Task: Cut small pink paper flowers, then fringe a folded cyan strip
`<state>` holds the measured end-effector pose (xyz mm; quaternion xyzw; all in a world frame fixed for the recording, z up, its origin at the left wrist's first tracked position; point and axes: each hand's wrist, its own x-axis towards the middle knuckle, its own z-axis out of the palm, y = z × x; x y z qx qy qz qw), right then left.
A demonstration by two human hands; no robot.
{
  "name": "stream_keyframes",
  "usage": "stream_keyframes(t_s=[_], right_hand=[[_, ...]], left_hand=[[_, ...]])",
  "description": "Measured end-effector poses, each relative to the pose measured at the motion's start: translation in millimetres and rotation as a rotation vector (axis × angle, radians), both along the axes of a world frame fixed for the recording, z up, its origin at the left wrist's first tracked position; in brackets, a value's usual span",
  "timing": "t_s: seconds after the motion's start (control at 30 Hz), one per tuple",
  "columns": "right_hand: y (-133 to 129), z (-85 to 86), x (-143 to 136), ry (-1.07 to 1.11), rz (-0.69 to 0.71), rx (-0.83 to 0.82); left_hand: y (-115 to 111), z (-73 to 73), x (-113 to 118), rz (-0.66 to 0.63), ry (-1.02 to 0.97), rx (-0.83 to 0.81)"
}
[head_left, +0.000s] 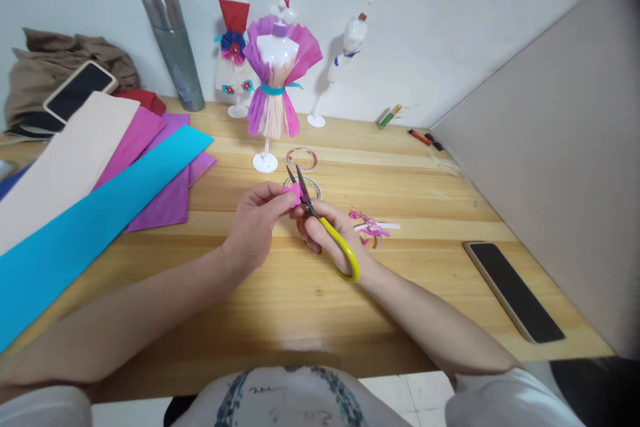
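Note:
Between the thumb and fingers of my left hand [257, 217] is a small pink paper piece [293, 194] with a wavy, scalloped edge. My right hand [330, 230] grips a pair of scissors [345, 250] with yellow handles, their dark blades slightly parted and pointing up and away from me. The blades lie right beside the pink piece; I cannot tell whether they are cutting into it. Pink paper scraps [371, 225] lie on the table just right of my right hand. Behind the blades is a tape roll [313, 185], partly hidden.
Mini mannequins stand along the wall, the nearest in a purple and pink paper dress [257, 113]. Blue paper [100, 213] and other coloured sheets cover the left side, near a thermos [177, 53]. A phone [515, 290] lies at right, a glue stick [390, 116] at the back.

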<state>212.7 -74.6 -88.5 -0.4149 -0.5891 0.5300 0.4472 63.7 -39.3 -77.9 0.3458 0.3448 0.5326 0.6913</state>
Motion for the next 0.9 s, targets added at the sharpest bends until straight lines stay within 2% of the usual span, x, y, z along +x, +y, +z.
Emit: stream_keyframes(t_s=[0.4,0.73,0.9], right_hand=[[-0.6,2.5,-2.2,-0.025,-0.010,-0.019],[-2.1,-0.1,-3.7,0.005,-0.086,-0.090],[6.4,0.1,4.1,-0.118,-0.105,-0.109]], left_hand=[[-0.3,0.2,0.9,0.012,-0.002,-0.007],[4.9,-1.2,-2.3,-0.025,-0.043,0.002],[11.7,5.0,-7.2,0.047,-0.035,0.034]])
